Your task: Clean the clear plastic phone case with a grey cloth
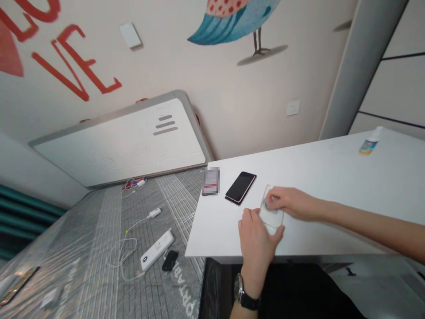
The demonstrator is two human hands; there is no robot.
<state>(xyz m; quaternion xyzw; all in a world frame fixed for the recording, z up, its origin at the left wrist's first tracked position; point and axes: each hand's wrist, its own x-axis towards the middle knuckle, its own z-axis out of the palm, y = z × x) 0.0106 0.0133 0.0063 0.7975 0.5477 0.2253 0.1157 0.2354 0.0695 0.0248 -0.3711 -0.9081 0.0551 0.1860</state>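
A clear phone case [272,218] lies on the white table [318,177], near its front edge. My left hand [256,235], with a watch on its wrist, grips the lower left side of the case between thumb and fingers. From the right, my right hand [292,202] reaches over the case with its fingers pinched and pressed onto the surface. Something pale shows under those fingertips, too small to name. Just left of the case, a black-screened phone [241,187] lies flat with a dark edge showing beneath it.
A pixelated card-like item [210,181] lies at the table's left edge. A spray bottle [370,142] stands at the back right. On the plastic-covered bed [99,230] are a white power bank [157,250], a small black object [170,260] and a white cable [122,241].
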